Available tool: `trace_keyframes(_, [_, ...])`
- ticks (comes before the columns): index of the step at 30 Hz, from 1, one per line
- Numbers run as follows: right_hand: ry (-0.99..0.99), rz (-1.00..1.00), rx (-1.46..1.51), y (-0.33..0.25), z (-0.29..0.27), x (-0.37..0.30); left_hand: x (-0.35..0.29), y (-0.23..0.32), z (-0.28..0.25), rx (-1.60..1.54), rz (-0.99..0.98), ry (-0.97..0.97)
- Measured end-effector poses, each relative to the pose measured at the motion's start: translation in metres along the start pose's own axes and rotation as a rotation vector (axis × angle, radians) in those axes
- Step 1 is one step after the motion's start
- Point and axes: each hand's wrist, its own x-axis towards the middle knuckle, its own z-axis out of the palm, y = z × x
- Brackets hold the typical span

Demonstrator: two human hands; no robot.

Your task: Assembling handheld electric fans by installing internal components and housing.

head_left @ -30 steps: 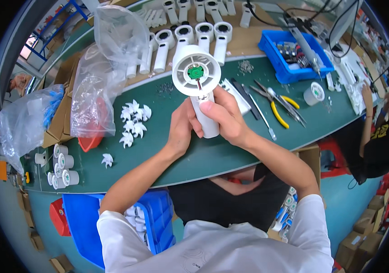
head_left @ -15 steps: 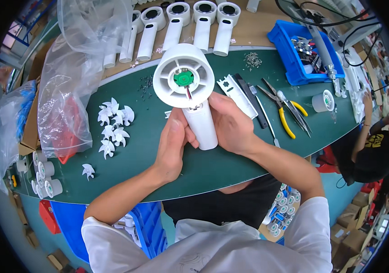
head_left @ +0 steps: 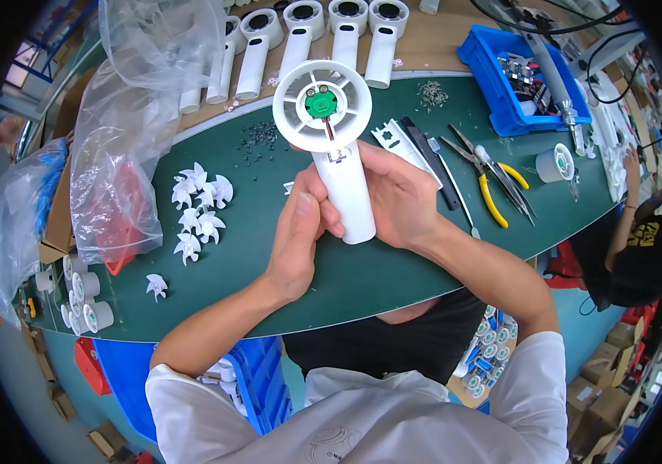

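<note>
Between my two hands, above the green work mat, is a white handheld fan (head_left: 348, 203). Its round head points away from me, with a green circuit board (head_left: 320, 105) at the hub and thin wires running down toward the handle. My left hand (head_left: 300, 228) closes its fingers on the handle's left side. My right hand (head_left: 402, 193) wraps the handle from the right, its thumb near the neck; some of its fingers are hidden behind the fan. A white slotted shell piece (head_left: 404, 148) lies just beyond my right hand. White fan blades (head_left: 201, 203) lie to the left.
Pliers (head_left: 486, 182) with yellow handles, tweezers and a black tool lie at right. A blue bin (head_left: 513, 124) of parts stands behind them. Finished-looking fans (head_left: 254, 66) line the back. Small screws (head_left: 431, 94), plastic bags (head_left: 110, 185) and white fan housings (head_left: 87, 288) surround the work area. Another person sits far right.
The fan has shifted slightly up and its head has tilted, showing more of the front grille. Both hands keep hold of it, and the whole view has moved a little.
</note>
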Motion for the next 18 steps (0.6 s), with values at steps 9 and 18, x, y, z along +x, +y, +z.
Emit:
trace_keyframes(9, [-0.035, -0.010, 0.004, 0.002, -0.005, 0.003, 0.000, -0.002, -0.001, -0.007, 0.002, -0.002])
trace_keyframes(18, [0.053, -0.152, -0.456, -0.009, 0.007, -0.003, 0.008, -0.005, 0.003, -0.140, 0.008, 0.004])
